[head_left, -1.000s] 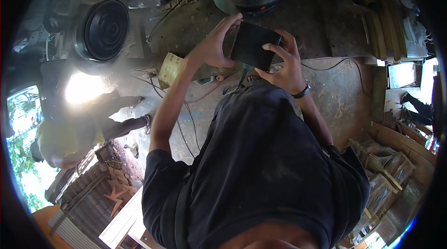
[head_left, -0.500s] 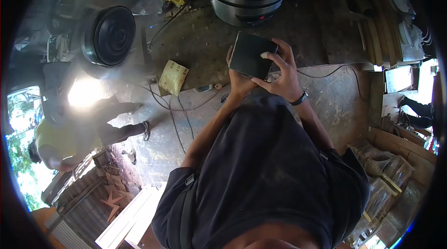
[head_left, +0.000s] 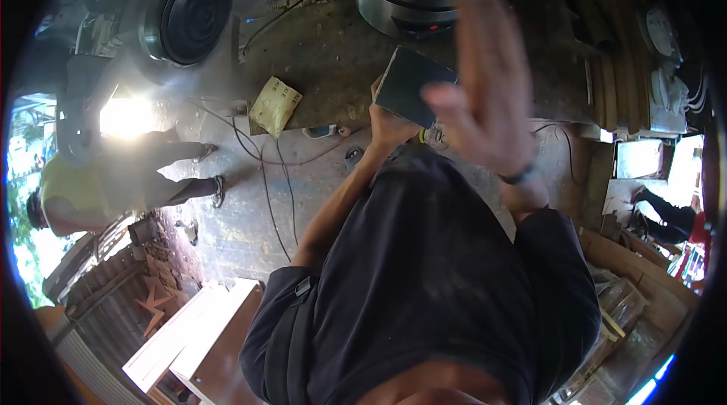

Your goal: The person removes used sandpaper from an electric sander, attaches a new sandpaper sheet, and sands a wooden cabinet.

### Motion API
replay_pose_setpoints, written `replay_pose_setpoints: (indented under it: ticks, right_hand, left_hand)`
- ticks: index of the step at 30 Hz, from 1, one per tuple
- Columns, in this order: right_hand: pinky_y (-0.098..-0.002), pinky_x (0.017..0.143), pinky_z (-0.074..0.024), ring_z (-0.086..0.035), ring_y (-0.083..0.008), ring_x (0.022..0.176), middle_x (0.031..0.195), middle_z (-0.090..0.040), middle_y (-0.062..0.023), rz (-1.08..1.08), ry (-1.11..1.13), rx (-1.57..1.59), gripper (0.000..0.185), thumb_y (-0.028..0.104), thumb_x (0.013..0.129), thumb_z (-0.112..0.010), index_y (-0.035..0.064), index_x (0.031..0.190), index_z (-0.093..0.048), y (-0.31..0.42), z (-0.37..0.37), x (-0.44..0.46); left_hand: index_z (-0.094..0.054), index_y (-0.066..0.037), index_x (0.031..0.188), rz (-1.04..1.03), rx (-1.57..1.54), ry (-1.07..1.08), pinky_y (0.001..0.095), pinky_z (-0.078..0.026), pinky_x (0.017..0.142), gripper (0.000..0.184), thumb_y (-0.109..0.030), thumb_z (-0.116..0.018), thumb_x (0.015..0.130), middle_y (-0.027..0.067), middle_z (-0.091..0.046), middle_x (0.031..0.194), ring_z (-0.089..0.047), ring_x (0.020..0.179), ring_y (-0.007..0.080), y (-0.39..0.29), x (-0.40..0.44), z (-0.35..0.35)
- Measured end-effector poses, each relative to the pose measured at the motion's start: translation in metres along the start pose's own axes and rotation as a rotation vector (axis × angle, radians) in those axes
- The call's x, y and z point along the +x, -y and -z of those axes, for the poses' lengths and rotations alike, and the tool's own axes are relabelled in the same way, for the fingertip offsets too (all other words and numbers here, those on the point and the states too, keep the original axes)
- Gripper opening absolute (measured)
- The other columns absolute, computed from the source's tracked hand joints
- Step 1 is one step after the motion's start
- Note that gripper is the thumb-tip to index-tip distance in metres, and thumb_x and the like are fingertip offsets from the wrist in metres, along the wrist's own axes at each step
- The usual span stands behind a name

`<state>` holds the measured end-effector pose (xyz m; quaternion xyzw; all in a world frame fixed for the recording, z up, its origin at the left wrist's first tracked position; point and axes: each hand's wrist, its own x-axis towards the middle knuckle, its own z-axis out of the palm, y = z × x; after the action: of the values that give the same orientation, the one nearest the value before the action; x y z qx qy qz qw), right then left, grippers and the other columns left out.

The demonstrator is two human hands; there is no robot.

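A dark, square, flat-faced block [head_left: 409, 85] with a pale worn edge is gripped from below and the left by my left hand [head_left: 390, 126]. Its right side is partly covered by my right hand [head_left: 492, 79], which is lifted nearer the camera and smeared by motion. That hand's fingers point up and away, with the thumb held apart, and nothing shows in it. Beyond the block, on the dark workbench [head_left: 326, 49], stands a round metal appliance [head_left: 401, 15] with a small red light. Left of the block lies a creased yellowish sheet [head_left: 275, 106] with printed marks.
A round black-faced metal object [head_left: 195, 17] stands at the upper left. Cables [head_left: 265, 166] hang from the bench and trail over the floor. A person in a yellow top [head_left: 83, 189] is at the left; another person's legs [head_left: 663, 215] show at the right. White boards [head_left: 189, 329] lie lower left.
My right hand has let go of the block and risen toward the camera, up and to the right. My left hand still holds the block. The view has shifted slightly.
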<state>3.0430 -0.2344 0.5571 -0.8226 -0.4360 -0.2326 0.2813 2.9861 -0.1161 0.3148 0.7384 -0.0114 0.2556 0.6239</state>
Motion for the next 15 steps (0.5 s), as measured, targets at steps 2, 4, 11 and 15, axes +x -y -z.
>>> replay_pose_setpoints:
  ticks: [2, 4, 11, 15]
  right_hand:
    - [-0.0511, 0.120, -0.0239, -0.028, -0.0438, 0.147, 0.155, -0.031, -0.0321, -0.134, 0.223, -0.157, 0.097, 0.067, 0.096, -0.042, -0.0127, 0.150, -0.030, 0.004, -0.078, -0.027]
    - [-0.0511, 0.122, -0.0204, -0.023, -0.0419, 0.150, 0.159, -0.025, -0.0313, -0.143, 0.317, -0.167, 0.087, 0.058, 0.101, -0.044, -0.0108, 0.152, -0.026, -0.005, -0.131, -0.061]
    - [-0.0495, 0.123, -0.0155, -0.014, -0.0403, 0.153, 0.160, -0.029, -0.0267, -0.139, 0.139, 0.486, 0.074, 0.051, 0.106, -0.036, -0.0055, 0.154, -0.029, -0.053, -0.028, -0.019]
    - [-0.0453, 0.125, -0.0132, -0.025, -0.0307, 0.152, 0.161, -0.035, -0.0149, -0.099, 0.050, 0.344, 0.102, 0.076, 0.092, 0.004, 0.0061, 0.156, -0.033, -0.078, 0.038, -0.004]
  left_hand:
    - [-0.068, -0.005, 0.117, 0.035, -0.073, -0.037, 0.0408, -0.042, 0.105, 0.064, -0.021, -0.092, 0.059, 0.0098, -0.068, 0.118, -0.054, 0.122, 0.0285, 0.002, -0.002, -0.001]
    - [-0.068, -0.005, 0.117, 0.096, -0.194, -0.071, 0.0407, -0.042, 0.105, 0.064, -0.021, -0.091, 0.060, 0.0099, -0.068, 0.119, -0.054, 0.123, 0.0284, 0.003, -0.005, -0.003]
    - [-0.068, -0.004, 0.117, 0.042, -0.170, -0.095, 0.0404, -0.041, 0.105, 0.064, -0.020, -0.089, 0.059, 0.0106, -0.066, 0.121, -0.053, 0.124, 0.0287, -0.010, -0.002, -0.002]
    - [-0.067, -0.003, 0.119, -0.094, 0.044, -0.050, 0.0418, -0.041, 0.106, 0.068, -0.018, -0.088, 0.057, 0.0112, -0.066, 0.123, -0.052, 0.126, 0.0307, -0.008, 0.002, -0.004]
